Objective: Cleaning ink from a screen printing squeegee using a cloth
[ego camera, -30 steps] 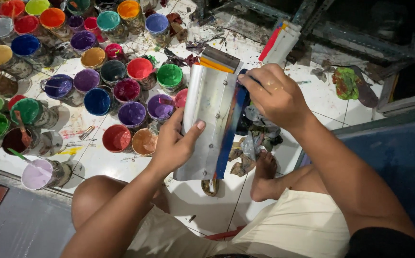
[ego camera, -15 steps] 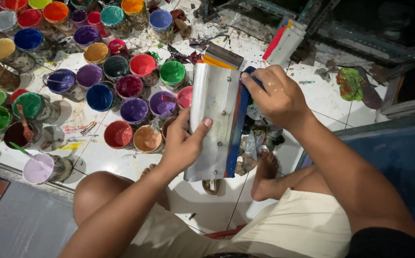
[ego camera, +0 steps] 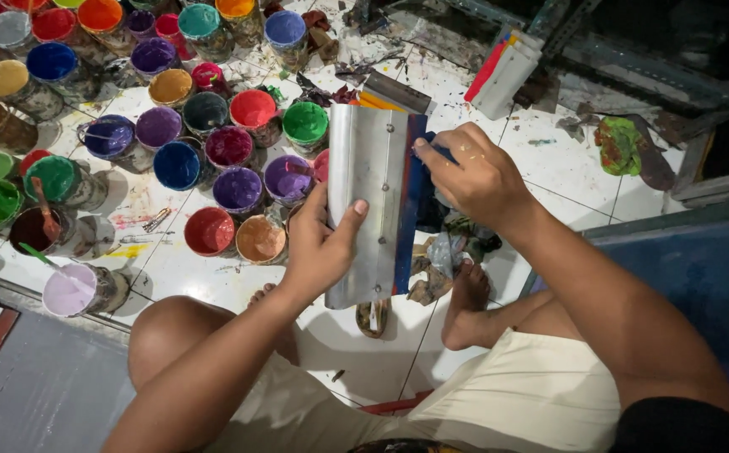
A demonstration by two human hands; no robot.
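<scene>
left hand (ego camera: 318, 247) clamped on the lower left edge of a screen-printing squeegee (ego camera: 368, 201), thumb lying across its bare metal face. the squeegee is held upright in the air above the tiled floor (ego camera: 549, 159), between the knees, blue rubber blade (ego camera: 408, 201) along its right side. right hand (ego camera: 473, 172) closed on a dark blue rag (ego camera: 441, 153), pressed against the upper part of the blade. the two hands sit close together, one either side of the tool.

step in hand, as judged: wiping ink off the blade edge; only the top stretch is under the rag. the next move calls for a firm left-hand hold while the rag travels down the blade, pressure kept on the rubber, not the metal.

surroundings: open paint pots (ego camera: 238, 189) of many colours crowd the floor to the left, just beside the squeegee. a second squeegee (ego camera: 507, 71) lies farther off. crumpled stained scraps (ego camera: 452, 243) lie by the bare foot (ego camera: 465, 306).
</scene>
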